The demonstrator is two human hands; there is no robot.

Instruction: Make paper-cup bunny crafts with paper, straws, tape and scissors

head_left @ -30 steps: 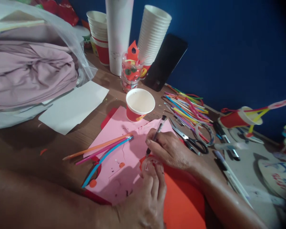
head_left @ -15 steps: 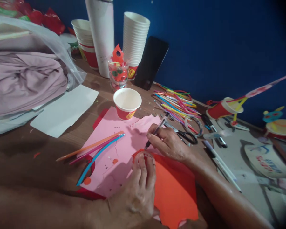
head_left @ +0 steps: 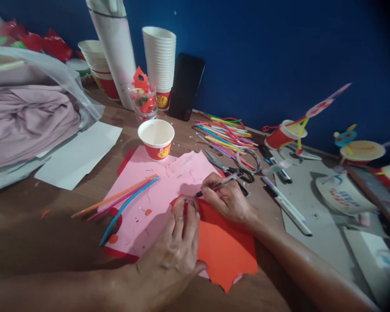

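My left hand point(head_left: 173, 255) lies on the orange paper point(head_left: 225, 249) with its fingers pressed down on a small clear round lid point(head_left: 185, 203). My right hand point(head_left: 227, 199) is closed around a black pen point(head_left: 219, 185), its tip at the lid's right edge. The orange paper lies over a pink sheet point(head_left: 162, 182) on the wooden table. Three straws point(head_left: 123, 203), orange, pink and blue, rest on the pink sheet to the left of my hands.
A red paper cup point(head_left: 156, 138) stands behind the pink sheet. Scissors point(head_left: 227, 167), a tape ring point(head_left: 248, 159), coloured straws point(head_left: 224, 132) and markers point(head_left: 284, 199) lie to the right. Cup stacks point(head_left: 159, 65), a phone point(head_left: 186, 86) and a bagged cloth point(head_left: 26, 117) sit behind.
My right hand has swung the pen from upright to nearly flat, its tip still moving around the lid. The view has shifted, sliding everything left in frame. My left hand stays on the lid.
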